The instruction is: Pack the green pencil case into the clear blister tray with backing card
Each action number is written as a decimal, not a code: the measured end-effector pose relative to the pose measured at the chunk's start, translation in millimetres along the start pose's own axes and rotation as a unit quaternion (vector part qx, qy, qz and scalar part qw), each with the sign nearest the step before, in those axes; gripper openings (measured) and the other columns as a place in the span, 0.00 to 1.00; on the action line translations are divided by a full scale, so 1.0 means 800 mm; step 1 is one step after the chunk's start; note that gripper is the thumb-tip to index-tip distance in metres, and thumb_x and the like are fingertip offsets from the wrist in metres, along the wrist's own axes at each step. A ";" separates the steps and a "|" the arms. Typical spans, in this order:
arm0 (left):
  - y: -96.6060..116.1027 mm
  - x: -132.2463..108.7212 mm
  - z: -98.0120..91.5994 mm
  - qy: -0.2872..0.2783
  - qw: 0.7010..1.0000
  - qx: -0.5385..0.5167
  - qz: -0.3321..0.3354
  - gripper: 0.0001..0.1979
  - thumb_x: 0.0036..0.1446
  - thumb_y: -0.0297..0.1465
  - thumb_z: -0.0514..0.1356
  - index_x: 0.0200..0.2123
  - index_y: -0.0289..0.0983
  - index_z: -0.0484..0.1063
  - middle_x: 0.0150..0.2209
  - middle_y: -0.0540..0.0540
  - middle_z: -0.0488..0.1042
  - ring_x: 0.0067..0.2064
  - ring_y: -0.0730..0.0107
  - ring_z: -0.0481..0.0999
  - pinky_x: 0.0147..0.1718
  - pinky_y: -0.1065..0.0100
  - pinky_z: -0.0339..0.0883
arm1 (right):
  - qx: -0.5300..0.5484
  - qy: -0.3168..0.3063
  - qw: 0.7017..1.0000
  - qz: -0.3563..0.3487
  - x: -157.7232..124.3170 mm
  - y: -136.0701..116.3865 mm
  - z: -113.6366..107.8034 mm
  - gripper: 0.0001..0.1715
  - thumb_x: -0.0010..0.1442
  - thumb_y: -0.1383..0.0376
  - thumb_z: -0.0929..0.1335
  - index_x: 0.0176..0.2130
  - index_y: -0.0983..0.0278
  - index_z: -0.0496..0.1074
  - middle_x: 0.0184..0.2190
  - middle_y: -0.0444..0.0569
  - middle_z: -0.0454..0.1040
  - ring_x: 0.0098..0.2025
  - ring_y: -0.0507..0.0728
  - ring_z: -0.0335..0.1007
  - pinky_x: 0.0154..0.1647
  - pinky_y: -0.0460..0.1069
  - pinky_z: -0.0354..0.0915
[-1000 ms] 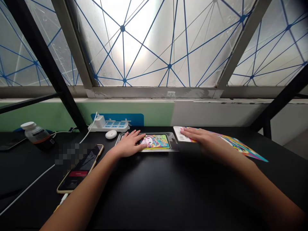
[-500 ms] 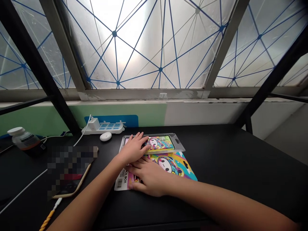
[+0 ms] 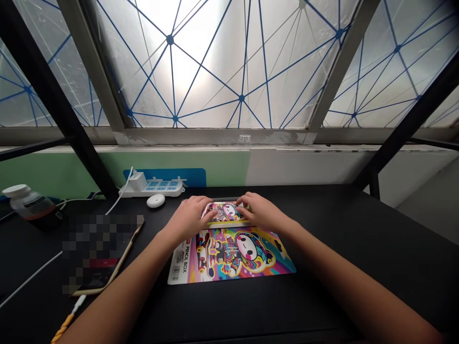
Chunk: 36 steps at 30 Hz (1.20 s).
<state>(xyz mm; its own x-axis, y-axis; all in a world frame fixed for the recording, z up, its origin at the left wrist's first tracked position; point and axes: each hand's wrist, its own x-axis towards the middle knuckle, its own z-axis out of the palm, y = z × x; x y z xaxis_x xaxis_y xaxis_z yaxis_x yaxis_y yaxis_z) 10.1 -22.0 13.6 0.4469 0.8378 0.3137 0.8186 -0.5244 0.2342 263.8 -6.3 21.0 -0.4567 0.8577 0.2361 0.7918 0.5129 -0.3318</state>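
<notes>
A colourful pencil box (image 3: 226, 213) with a cartoon character on its lid lies lengthwise in front of me. My left hand (image 3: 191, 217) is curled round its left end, thumb toward the front edge. At the opposite end my right hand (image 3: 263, 212) grips it with bent fingers, the tips on the lid. A strip of the clear plastic shell (image 3: 226, 199) shows behind the box; my hands and the box hide most of it. Nearer to me, a bright printed backing card (image 3: 238, 253) marked "PENCIL BOX" lies flat, touched by neither hand.
On the black desk (image 3: 340, 239), a tablet-like device (image 3: 107, 258), partly pixelated, lies left with a yellow-wrapped cable (image 3: 64, 325). Behind stand a white power strip (image 3: 161, 187), a round white case (image 3: 155, 200) and a bottle (image 3: 30, 205). Black frame bars (image 3: 405, 114) slant at both sides.
My right hand has moved off the backing card, up to the right end of the pencil box. My left hand has shifted slightly left and curled. The card is now uncovered.
</notes>
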 end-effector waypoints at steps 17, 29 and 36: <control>-0.001 0.002 0.000 -0.014 0.999 -0.016 -0.029 0.24 0.67 0.47 0.49 0.58 0.40 0.69 0.59 0.41 0.71 0.60 0.52 0.67 0.57 0.51 0.59 | -0.023 -0.062 0.998 0.001 0.018 0.040 -0.002 0.29 0.55 0.45 0.72 0.48 0.62 0.74 0.46 0.56 0.65 0.51 0.66 0.62 0.54 0.60 0.62; -0.033 0.000 -0.025 0.010 1.000 -0.005 -0.012 0.30 0.56 0.49 0.63 0.58 0.42 0.69 0.55 0.42 0.75 0.57 0.51 0.71 0.62 0.46 0.53 | -0.069 0.041 0.996 -0.048 -0.004 0.000 -0.015 0.24 0.50 0.55 0.77 0.40 0.60 0.66 0.39 0.49 0.75 0.43 0.63 0.72 0.57 0.63 0.57; 0.002 -0.034 -0.069 0.123 0.989 0.042 0.070 0.18 0.59 0.40 0.64 0.50 0.39 0.75 0.48 0.41 0.76 0.50 0.53 0.71 0.52 0.53 0.66 | -0.058 0.134 0.980 -0.137 -0.043 -0.031 -0.047 0.21 0.60 0.65 0.71 0.52 0.61 0.66 0.44 0.54 0.73 0.47 0.64 0.70 0.51 0.60 0.65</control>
<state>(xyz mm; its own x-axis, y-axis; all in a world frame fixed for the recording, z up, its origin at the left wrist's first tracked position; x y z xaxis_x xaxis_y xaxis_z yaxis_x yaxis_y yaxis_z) -20.7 -54.2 56.0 0.4645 0.6902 0.5549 0.7873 -0.6087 0.0982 275.0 -50.2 55.1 -0.5480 0.6404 0.5381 0.7022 0.7017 -0.1201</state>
